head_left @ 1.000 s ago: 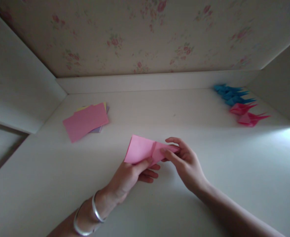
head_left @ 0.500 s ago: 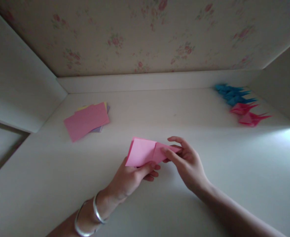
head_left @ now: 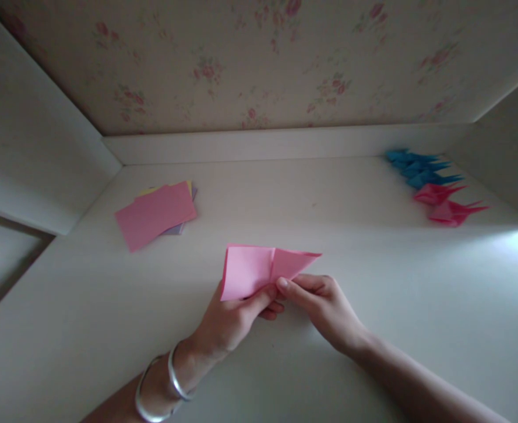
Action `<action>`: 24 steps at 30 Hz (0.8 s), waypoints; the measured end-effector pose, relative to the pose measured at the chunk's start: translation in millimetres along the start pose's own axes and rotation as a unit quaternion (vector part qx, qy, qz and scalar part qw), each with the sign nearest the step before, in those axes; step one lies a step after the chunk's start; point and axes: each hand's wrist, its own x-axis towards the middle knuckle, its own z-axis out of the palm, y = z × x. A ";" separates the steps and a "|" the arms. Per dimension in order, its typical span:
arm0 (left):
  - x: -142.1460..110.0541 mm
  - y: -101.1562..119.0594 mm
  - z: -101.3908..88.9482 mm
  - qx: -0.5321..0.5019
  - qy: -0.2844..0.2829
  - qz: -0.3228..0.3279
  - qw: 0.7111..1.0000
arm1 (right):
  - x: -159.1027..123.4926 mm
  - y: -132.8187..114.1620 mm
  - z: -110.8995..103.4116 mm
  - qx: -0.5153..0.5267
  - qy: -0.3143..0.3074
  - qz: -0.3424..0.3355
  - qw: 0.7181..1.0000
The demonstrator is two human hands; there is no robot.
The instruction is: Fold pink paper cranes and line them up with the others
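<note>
Gripping folded pink paper [head_left: 248, 270] by its lower edge in left hand [head_left: 231, 320]; pinching the same edge near its middle with right hand [head_left: 325, 308]; holding it over white table [head_left: 268, 382], nearer than stacked sheets [head_left: 157, 214] at left and blue and pink folded figures [head_left: 435, 194] at right

Bare left hand [head_left: 230, 323], shiny silver-coloured wristwear [head_left: 175, 385] in two smooth, narrow, curved bands, whether one coil or two bangles unclear, uncovered left forearm [head_left: 118, 402], bare right hand [head_left: 329, 311], uncovered right forearm [head_left: 404, 367]
</note>
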 end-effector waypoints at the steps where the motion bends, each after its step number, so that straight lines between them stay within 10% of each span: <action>1: 0.0 0.0 0.1 -0.005 -0.006 0.003 1.000 | -0.3 -0.7 -0.1 0.001 0.011 0.001 1.000; 24: 0.3 -0.5 1.6 -0.046 -0.010 -0.044 0.998 | 9.5 11.1 -21.4 0.050 0.220 -0.073 0.971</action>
